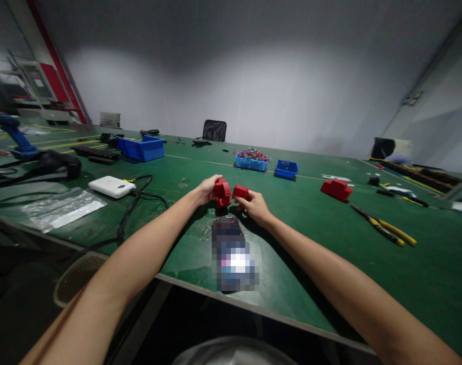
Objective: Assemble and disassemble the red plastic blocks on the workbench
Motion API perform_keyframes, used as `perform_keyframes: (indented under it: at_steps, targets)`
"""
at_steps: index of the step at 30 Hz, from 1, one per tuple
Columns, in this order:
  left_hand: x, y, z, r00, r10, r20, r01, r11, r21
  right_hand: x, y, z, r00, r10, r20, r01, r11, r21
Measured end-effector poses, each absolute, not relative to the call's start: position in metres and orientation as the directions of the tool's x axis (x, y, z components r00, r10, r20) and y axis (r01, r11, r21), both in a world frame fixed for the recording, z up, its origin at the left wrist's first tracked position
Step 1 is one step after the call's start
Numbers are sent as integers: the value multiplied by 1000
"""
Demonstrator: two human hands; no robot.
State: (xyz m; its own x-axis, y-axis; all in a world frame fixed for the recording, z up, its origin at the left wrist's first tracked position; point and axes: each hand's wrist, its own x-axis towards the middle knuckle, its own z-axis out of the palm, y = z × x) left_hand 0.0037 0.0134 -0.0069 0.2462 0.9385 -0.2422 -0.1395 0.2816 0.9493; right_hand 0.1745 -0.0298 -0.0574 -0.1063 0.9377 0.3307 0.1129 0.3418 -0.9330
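Over the green table [291,243], my left hand [209,188] grips a red plastic housing [222,193] with a curved, notched shape. Just to its right, my right hand [256,207] pinches a smaller red block [240,192] between thumb and fingers. A narrow gap separates the two red parts. Directly below them lies a phone-like dark slab [233,253], its surface blurred out. Another red plastic part [336,189] rests on the table off to the right, apart from both hands.
Yellow-handled pliers [386,225] lie at right. Farther back stand a blue bin of colourful small pieces [251,162], a small blue tray [286,169] and a larger blue bin [142,148]. A white box [112,186], black cable [130,215] and plastic bag [63,208] are at left.
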Motion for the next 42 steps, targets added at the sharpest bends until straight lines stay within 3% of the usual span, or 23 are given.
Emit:
perform_keyframes:
  at_steps: [7, 16, 25, 31, 36, 42]
  targets:
    - [4, 12, -6, 246, 937, -247, -138, 286, 948, 176, -26, -60, -104, 949, 298, 34, 303, -953]
    - [3, 16, -10, 259, 937, -234, -137, 275, 951, 182, -20, -58, -166, 970, 176, -317, 116, -941]
    - [3, 15, -8, 258, 938, -231, -141, 273, 952, 184, -20, -55, -153, 982, 110, -372, 45, -927]
    - [4, 12, -7, 258, 940, -223, -130, 262, 956, 180, -22, -58, -25, 986, 167, -293, 153, -944]
    - [5, 13, -7, 239, 943, -231, -120, 265, 957, 177, -23, -62, 51, 951, 305, -48, 307, -950]
    - [4, 16, -10, 236, 944, -232, -139, 269, 953, 175, -31, -59, 94, 829, 551, 275, 511, -815]
